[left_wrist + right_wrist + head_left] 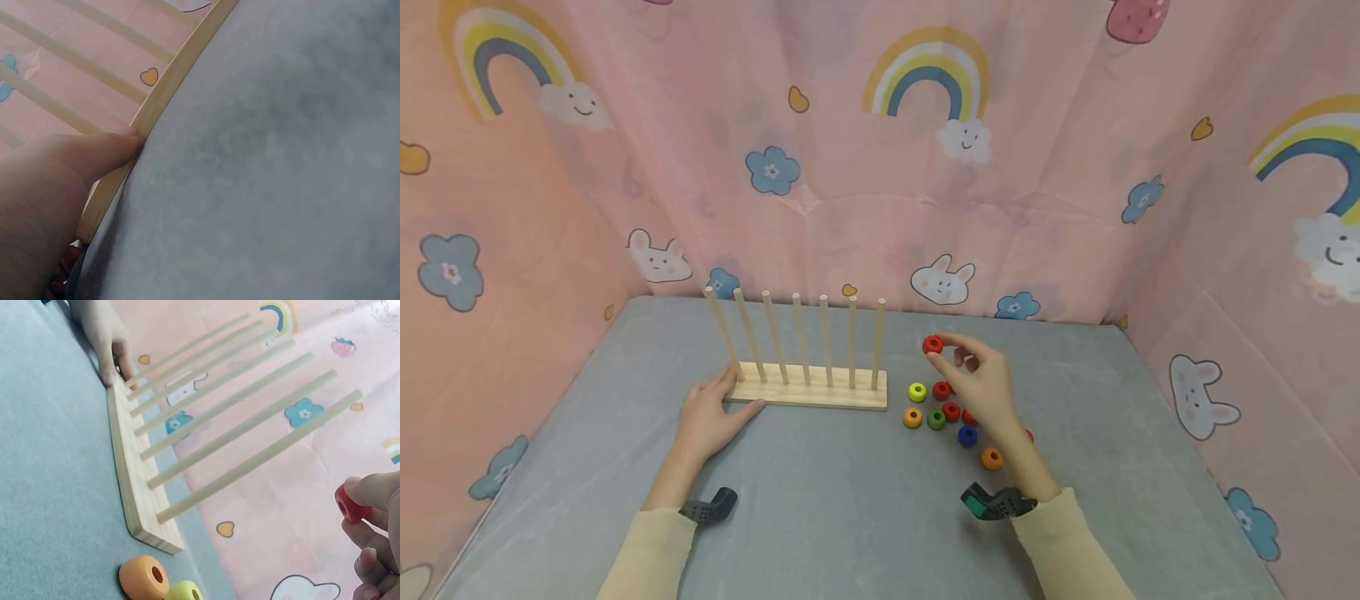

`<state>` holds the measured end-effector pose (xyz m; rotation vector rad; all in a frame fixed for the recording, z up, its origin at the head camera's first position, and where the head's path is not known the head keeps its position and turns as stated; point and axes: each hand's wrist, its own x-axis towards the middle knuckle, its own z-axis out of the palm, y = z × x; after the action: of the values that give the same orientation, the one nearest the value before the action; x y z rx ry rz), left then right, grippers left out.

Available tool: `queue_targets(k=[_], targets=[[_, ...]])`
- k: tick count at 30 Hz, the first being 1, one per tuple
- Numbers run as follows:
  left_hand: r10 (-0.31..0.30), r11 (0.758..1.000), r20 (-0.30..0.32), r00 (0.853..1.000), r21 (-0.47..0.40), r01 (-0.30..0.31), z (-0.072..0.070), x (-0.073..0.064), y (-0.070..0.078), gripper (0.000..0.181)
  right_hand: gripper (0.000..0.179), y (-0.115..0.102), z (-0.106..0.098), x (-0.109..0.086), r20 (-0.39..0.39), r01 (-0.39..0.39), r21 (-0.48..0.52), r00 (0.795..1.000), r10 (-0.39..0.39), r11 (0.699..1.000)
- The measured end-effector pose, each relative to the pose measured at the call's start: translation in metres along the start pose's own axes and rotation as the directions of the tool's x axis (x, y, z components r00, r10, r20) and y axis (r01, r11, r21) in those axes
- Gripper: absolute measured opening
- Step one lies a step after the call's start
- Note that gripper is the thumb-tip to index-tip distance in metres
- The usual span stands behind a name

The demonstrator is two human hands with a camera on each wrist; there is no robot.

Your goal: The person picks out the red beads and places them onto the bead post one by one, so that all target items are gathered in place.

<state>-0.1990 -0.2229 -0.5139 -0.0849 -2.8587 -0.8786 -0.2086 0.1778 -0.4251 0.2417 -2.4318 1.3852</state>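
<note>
A wooden peg stand (pixel 808 397) with a row of several upright rods rests on the grey tabletop. My left hand (pixel 709 421) grips the left end of its base, thumb along the front edge and fingers round the end. In the left wrist view the thumb (pixel 106 153) presses against the base's side. My right hand (pixel 981 379) pinches a red bead (pixel 932 345) between thumb and fingertips, raised to the right of the rods. The bead's hole shows in the right wrist view, where the red bead (pixel 351 504) is apart from the nearest rod.
Loose beads lie right of the stand, below my right hand: a yellow one (pixel 917 392), a green one (pixel 936 419), a blue one (pixel 967 436), two orange, including one in front (pixel 992 458), and several red. A patterned pink curtain (pixel 865 217) hangs behind the table.
</note>
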Motion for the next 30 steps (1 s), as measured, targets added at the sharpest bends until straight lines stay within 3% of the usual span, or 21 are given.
queue_targets(k=[30], targets=[[-0.006, 1.000, 0.015, 1.000, -0.004, 0.006, -0.002, 0.000, -0.001, 0.089, 0.032, -0.022, 0.012, 0.011, 0.005, 0.061, 0.113, 0.998, -0.062, 0.992]])
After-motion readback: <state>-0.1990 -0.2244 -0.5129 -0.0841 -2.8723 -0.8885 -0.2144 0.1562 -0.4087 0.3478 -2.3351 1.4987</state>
